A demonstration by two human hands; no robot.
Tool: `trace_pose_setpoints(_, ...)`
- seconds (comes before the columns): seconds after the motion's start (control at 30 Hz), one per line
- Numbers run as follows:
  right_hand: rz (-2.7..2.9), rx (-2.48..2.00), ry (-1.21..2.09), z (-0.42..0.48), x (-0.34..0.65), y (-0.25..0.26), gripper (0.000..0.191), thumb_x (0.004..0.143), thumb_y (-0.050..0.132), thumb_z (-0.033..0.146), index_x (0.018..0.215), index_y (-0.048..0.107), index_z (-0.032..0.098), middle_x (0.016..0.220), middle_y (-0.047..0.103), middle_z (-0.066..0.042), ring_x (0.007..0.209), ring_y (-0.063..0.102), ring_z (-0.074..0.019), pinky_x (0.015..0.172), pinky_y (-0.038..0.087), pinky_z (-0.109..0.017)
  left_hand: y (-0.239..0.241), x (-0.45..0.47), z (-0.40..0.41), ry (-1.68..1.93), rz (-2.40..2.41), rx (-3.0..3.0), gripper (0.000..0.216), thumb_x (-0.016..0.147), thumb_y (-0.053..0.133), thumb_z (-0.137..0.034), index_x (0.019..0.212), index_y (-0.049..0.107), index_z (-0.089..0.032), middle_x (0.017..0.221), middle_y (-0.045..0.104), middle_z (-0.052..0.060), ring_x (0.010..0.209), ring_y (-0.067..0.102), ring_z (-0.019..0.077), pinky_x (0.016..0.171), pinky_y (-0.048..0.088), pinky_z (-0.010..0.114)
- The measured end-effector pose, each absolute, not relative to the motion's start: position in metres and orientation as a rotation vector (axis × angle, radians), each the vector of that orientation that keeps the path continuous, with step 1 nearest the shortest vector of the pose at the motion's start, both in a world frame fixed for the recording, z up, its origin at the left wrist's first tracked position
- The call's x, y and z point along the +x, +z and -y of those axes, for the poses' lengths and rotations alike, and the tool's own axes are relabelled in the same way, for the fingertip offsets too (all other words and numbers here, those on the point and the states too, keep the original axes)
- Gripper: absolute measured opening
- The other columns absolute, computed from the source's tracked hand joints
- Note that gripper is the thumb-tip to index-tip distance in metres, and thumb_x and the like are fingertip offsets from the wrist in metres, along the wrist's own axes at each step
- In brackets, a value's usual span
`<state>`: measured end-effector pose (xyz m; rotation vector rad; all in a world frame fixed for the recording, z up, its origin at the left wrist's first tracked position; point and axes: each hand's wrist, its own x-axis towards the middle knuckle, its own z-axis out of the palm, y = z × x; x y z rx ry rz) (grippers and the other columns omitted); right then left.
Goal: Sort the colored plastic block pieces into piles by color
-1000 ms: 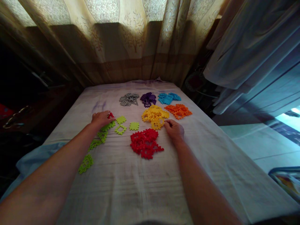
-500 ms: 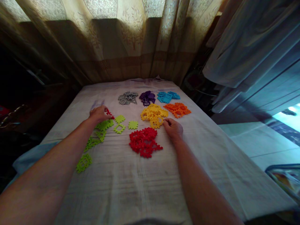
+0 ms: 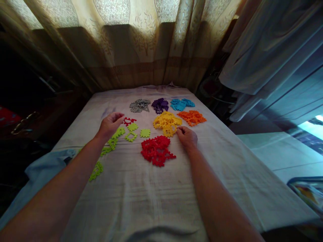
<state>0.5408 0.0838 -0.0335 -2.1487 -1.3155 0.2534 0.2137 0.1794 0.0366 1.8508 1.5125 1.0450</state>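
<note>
My left hand is closed, its fingertips pinching the edge of a red toothed interlocking building piece with an open middle. That piece is just above the loose lime-green pieces. Other green pieces lie partly hidden beneath my left wrist and forearm. My right hand rests with curled fingers at the right edge of the yellow pile; its fingertips meet a yellow piece there, but whether they grip it is unclear. The red pile lies on the cloth between my forearms.
Grey, purple and blue piles stand in a row at the back. An orange pile sits right of the yellow one. A pale cloth covers the table; a curtain hangs behind it.
My left hand has moved right and slightly up, bringing the red piece from above the left green pieces to beside the loose green squares. My right hand stays by the yellow pile.
</note>
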Motion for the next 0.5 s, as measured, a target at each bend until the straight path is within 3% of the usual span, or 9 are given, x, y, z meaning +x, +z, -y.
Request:
trace_pose_setpoints(0.23, 1.323, -2.121, 0.266, -0.08, 0.539, -0.03, 0.031, 0.09, 0.052, 0.034, 0.108, 0.076, 0.025, 0.097, 0.077, -0.004, 0.087, 0.068, -0.0215, 0.077, 0.05, -0.03, 0.008, 0.273, -0.096, 0.767, -1.251, 2.12, 0.027, 0.085, 0.058, -0.039, 0.101, 0.073, -0.023, 0.094, 0.077, 0.003, 0.088, 0.069, 0.0196, 0.086, 0.054, 0.033)
trace_pose_setpoints(0.5, 1.293, -2.088, 0.27, -0.082, 0.541, -0.033, 0.031, 0.089, 0.052, 0.033, 0.107, 0.076, 0.024, 0.098, 0.077, -0.005, 0.089, 0.069, -0.0212, 0.079, 0.051, -0.031, -0.013, 0.273, -0.084, 0.784, -1.253, 2.403, 0.026, 0.09, 0.054, -0.032, 0.107, 0.072, -0.024, 0.109, 0.074, 0.006, 0.105, 0.064, 0.0224, 0.1, 0.049, 0.041)
